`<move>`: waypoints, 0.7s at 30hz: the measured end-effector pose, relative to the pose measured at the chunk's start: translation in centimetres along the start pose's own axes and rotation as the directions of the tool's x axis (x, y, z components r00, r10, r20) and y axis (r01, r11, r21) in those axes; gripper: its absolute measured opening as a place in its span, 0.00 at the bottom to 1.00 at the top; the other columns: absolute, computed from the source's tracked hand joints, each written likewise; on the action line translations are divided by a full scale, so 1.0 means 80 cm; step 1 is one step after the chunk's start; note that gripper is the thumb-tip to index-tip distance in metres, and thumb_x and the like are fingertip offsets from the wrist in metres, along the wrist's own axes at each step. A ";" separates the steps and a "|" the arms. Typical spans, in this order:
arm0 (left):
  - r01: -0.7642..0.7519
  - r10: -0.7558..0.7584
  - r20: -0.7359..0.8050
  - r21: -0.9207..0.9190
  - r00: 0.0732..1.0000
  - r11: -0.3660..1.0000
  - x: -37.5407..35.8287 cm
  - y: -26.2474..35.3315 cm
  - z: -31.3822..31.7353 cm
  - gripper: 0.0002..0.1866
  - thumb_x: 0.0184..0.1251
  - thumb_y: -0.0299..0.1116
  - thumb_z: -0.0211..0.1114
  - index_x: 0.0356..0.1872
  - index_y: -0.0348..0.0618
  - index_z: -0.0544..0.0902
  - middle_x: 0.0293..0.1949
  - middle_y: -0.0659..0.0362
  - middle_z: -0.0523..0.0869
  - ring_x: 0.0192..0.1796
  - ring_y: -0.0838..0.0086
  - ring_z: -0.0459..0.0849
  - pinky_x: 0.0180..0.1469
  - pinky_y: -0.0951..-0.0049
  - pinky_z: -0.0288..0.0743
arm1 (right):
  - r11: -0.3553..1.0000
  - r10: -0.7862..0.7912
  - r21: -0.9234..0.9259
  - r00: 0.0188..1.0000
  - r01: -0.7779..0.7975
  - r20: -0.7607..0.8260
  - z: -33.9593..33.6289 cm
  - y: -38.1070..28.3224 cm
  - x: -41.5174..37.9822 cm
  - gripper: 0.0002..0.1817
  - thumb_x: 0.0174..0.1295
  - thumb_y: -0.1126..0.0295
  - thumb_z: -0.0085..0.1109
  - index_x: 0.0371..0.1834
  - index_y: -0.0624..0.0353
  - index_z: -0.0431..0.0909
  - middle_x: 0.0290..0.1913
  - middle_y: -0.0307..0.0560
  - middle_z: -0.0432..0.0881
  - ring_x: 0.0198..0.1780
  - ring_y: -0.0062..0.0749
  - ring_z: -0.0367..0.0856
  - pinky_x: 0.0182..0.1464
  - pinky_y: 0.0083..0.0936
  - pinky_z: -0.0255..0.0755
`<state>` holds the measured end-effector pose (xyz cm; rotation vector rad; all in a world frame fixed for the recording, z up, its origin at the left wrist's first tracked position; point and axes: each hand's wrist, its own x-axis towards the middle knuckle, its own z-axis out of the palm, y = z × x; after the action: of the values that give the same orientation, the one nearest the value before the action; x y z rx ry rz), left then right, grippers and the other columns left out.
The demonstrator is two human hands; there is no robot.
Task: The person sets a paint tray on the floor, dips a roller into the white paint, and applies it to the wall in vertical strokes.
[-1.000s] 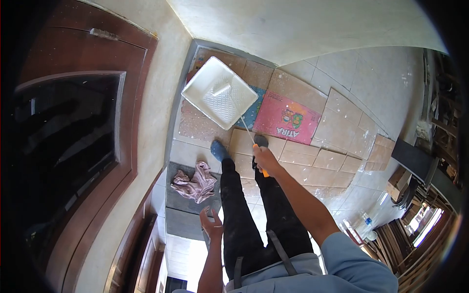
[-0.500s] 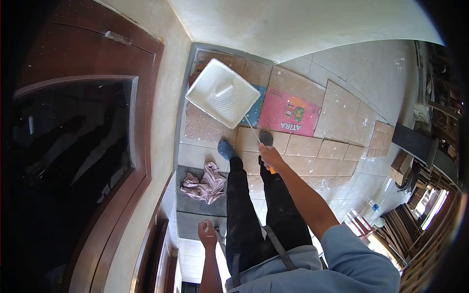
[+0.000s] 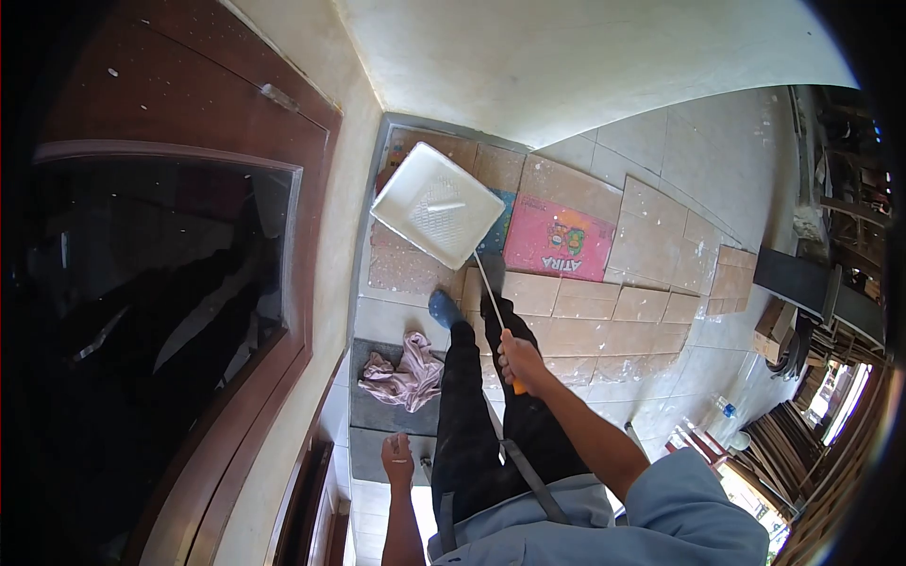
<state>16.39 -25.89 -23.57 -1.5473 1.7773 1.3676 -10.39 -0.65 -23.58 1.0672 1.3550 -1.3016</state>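
My right hand (image 3: 519, 363) is closed around the orange handle (image 3: 518, 386) of a thin pole (image 3: 492, 299), which reaches up to the lower right corner of a white paint tray (image 3: 399, 179). In the tray, a white roller (image 3: 446, 207) lies over the ridged part; its link to the pole is hard to make out. My left hand (image 3: 397, 456) is curled into a fist with pale marks on it, and no object shows in it. It is below a crumpled pink cloth (image 3: 411, 374) on a dark grey mat (image 3: 382, 456).
Paint-spotted cardboard (image 3: 651, 226) and a pink printed sheet (image 3: 559, 238) cover part of the floor. A brown framed door (image 3: 316, 236) is at the left, a pale wall (image 3: 585, 57) above. Wood strips (image 3: 793, 453) and a bottle (image 3: 726, 407) are at the right.
My right hand and the handle have moved down, toward my body. The roller in the tray has turned from slanted to nearly level. The whole view has shifted slightly.
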 end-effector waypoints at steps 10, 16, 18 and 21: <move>-0.565 0.526 0.292 0.065 0.799 0.822 0.025 0.185 0.064 0.16 0.72 0.41 0.57 0.39 0.36 0.81 0.34 0.46 0.82 0.39 0.57 0.83 0.41 0.61 0.74 | 0.934 -0.182 0.341 0.964 0.107 0.196 0.037 -0.091 -0.154 0.19 0.75 0.48 0.42 0.36 0.52 0.64 0.25 0.33 0.65 0.20 0.15 0.64 0.23 0.18 0.63; -0.177 0.278 0.561 -0.228 0.780 0.957 -0.036 0.423 0.152 0.30 0.74 0.53 0.54 0.59 0.32 0.72 0.53 0.45 0.82 0.53 0.59 0.83 0.53 0.65 0.78 | 0.958 -0.227 0.216 0.957 0.186 0.183 -0.009 -0.116 -0.233 0.19 0.75 0.47 0.42 0.36 0.51 0.64 0.22 0.31 0.63 0.18 0.15 0.62 0.20 0.18 0.61; -0.123 0.275 0.614 -0.278 0.739 0.953 -0.054 0.466 0.171 0.33 0.74 0.55 0.53 0.60 0.30 0.70 0.55 0.44 0.81 0.55 0.58 0.83 0.55 0.63 0.78 | 0.962 -0.264 0.118 0.952 0.247 0.156 -0.044 -0.104 -0.256 0.20 0.75 0.46 0.41 0.34 0.50 0.64 0.20 0.31 0.62 0.15 0.15 0.60 0.16 0.18 0.58; -0.162 0.318 0.665 -0.287 0.676 0.944 -0.085 0.509 0.197 0.34 0.74 0.56 0.53 0.64 0.32 0.67 0.56 0.42 0.80 0.55 0.59 0.83 0.55 0.62 0.77 | 0.887 -0.402 -0.230 0.915 0.400 0.039 -0.114 -0.060 -0.251 0.22 0.74 0.48 0.44 0.35 0.57 0.71 0.20 0.41 0.72 0.21 0.29 0.74 0.25 0.28 0.67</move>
<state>-23.23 -12.99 -8.72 -0.6757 1.3867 1.9844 -12.10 8.55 -3.07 0.6495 1.7530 -1.3843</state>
